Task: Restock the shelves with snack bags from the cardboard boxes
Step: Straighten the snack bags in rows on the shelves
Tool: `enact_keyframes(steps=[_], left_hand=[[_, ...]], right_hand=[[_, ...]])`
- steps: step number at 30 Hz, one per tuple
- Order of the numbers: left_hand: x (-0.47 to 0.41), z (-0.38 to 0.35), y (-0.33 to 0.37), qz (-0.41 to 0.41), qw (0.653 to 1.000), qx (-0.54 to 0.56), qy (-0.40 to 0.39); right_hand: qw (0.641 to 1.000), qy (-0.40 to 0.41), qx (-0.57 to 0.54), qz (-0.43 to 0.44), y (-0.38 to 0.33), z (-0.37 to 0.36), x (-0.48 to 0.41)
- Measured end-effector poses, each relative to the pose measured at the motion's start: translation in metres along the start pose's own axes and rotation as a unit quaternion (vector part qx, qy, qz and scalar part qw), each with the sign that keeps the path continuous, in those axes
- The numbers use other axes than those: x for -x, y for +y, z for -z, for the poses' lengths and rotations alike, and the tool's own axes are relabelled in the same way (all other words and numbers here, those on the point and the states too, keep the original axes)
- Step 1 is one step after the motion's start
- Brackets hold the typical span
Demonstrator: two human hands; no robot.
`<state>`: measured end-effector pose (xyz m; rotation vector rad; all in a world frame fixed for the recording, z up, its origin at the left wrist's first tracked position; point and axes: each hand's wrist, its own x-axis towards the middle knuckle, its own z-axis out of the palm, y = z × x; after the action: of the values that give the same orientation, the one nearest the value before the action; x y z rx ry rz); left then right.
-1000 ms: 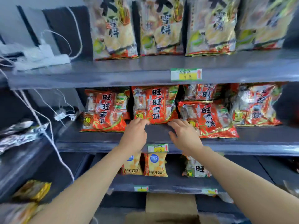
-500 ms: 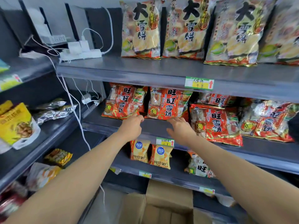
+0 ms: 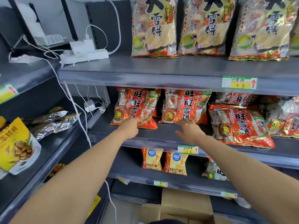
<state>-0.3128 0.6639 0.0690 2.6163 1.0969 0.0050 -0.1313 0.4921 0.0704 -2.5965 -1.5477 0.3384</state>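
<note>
On middle shelf (image 3: 161,135) | left hand (image 3: 130,127) touching red bag (image 3: 134,107) | right hand (image 3: 190,130) spread, beside

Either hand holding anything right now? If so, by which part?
Left hand grips the bottom edge of the leftmost red bag. Right hand is open, fingertips at the base of the next red bag; no grip visible.

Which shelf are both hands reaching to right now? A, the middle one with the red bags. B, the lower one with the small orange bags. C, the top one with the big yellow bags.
A: the left hand and right hand both touch the bottom edges of upright red bags on the middle shelf.
</note>
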Motion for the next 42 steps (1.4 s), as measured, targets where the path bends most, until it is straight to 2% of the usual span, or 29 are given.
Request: enact_keyframes(steps=[13, 19, 26, 28, 31, 34, 38, 42], left_hand=[[-0.096, -0.033, -0.058, -0.048, 0.994, 0.023, -0.093], [-0.137, -0.045, -0.064, -0.034, 0.993, 0.061, -0.091], [-0.156, -0.063, -0.043, 0.026, 0.992, 0.023, -0.118], [-0.155, -0.054, -0.043, 0.0, 0.993, 0.01, -0.118], [-0.155, -0.03, -0.048, -0.071, 0.997, 0.005, -0.019], [-0.156, -0.018, -0.052, -0.101, 0.991, -0.036, 0.084], [-0.153, -0.024, -0.048, -0.098, 0.981, -0.161, 0.054], [-0.153, -0.035, -0.042, -0.124, 0.952, -0.265, 0.093]], right_hand=[[0.995, -0.03, 0.004, -0.098, -0.018, -0.034, -0.069], [0.99, -0.014, 0.006, -0.137, -0.016, -0.042, -0.092], [0.985, -0.028, 0.009, -0.17, -0.009, -0.034, -0.11], [0.985, -0.027, 0.013, -0.172, -0.009, -0.033, -0.113], [0.983, 0.002, 0.005, -0.181, -0.012, -0.034, -0.115], [0.982, 0.026, -0.004, -0.187, -0.016, -0.038, -0.117], [0.983, 0.011, -0.013, -0.184, -0.019, -0.037, -0.119], [0.986, -0.015, -0.008, -0.165, -0.02, -0.037, -0.118]])
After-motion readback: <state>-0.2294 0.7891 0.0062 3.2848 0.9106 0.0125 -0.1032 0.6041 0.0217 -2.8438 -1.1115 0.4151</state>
